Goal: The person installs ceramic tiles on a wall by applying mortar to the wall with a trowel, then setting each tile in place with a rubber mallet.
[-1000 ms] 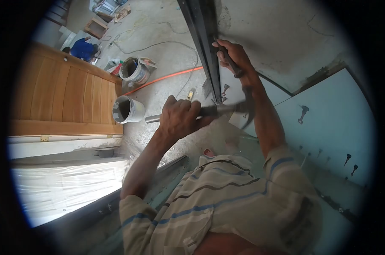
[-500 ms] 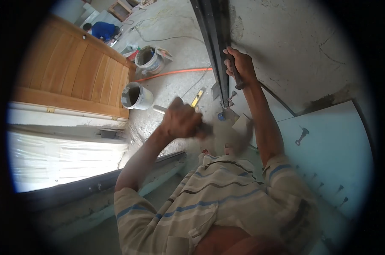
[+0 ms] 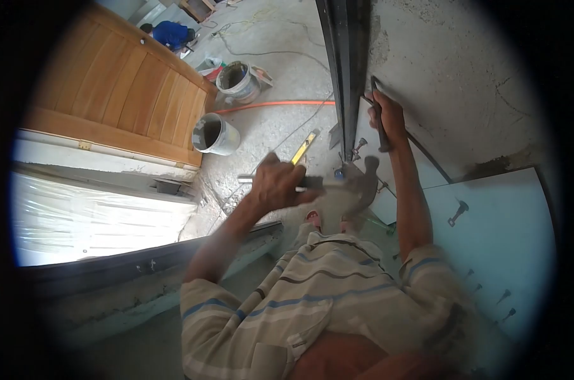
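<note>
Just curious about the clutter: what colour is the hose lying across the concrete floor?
Orange hose, clearest in the head view.

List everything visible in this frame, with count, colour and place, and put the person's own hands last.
hammer: 1, dark head, metal handle, blurred, at centre in the left hand
chisel: 1, dark, held against the wall beside the door frame
door frame: 1, black metal, upper centre
wooden door: 1, brown, upper left
buckets: 2, grey-white, on the concrete floor
hose: 1, orange, across the floor
spirit level: 1, yellow, on the floor
tiles: pale blue, right, with dark clips
other person: 1, blue top, far upper left
left hand: grips the hammer handle
right hand: grips the chisel
</note>
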Demonstrator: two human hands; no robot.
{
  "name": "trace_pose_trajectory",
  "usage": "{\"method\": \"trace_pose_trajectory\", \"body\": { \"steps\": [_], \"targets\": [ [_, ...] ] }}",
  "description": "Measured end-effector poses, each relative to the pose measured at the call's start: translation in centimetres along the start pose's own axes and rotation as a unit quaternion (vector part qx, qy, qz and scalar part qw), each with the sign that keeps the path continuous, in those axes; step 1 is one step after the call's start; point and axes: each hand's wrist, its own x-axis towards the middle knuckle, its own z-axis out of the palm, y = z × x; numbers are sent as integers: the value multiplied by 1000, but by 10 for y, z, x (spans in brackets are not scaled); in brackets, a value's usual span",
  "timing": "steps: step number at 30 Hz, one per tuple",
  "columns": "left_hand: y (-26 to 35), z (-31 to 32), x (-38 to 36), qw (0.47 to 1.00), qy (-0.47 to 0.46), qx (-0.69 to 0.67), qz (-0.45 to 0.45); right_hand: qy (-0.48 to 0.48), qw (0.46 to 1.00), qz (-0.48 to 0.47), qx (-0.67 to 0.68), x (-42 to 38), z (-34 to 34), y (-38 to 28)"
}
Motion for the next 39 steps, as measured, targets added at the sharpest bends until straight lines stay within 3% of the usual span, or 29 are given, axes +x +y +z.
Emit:
{"method": "trace_pose_trajectory", "body": {
  "steps": [3, 5, 9, 14, 16, 19, 21, 25, 27, 29, 31, 32, 36, 39],
  "targets": [
    [9, 15, -38, 988, -95, -48, -107, 24, 999, -14, -39, -13, 1, 8],
    [9, 26, -59, 980, -105, -77, -152, 71, 987, -102, -102, -17, 20, -11],
    [2, 35, -91, 941, -157, -113, -277, 57, 960, -212, -175, -12, 56, -51],
    [-18, 47, -139, 917, -145, -147, -341, 133, 953, -150, -228, 10, 40, 27],
    [-30, 51, -155, 906, -143, -165, -361, 188, 973, -66, -120, -2, 32, 64],
    [-48, 57, -176, 884, -144, -166, -412, 210, 972, -19, -103, -21, 33, 95],
    [-61, 60, -182, 843, -156, -191, -478, 233, 966, -19, -113, -20, 37, 97],
    [-82, 57, -178, 825, -187, -206, -492, 263, 956, -23, -127, -10, 51, 82],
    [-91, 60, -177, 805, -144, -266, -511, 272, 957, -4, -102, -11, 54, 90],
    [-94, 62, -169, 777, -167, -295, -530, 305, 941, -52, -136, -11, 56, 125],
    [-94, 75, -170, 740, -201, -368, -526, 275, 936, -44, -216, -11, 50, 186],
    [-87, 68, -157, 688, -181, -441, -547, 260, 930, -43, -256, -18, 54, 207],
    [-78, 68, -148, 677, -181, -453, -551, 236, 964, -8, -122, -41, 87, 194],
    [-75, 74, -164, 692, -227, -414, -546, 289, 950, -63, -103, -29, 75, 150]
  ]
}}
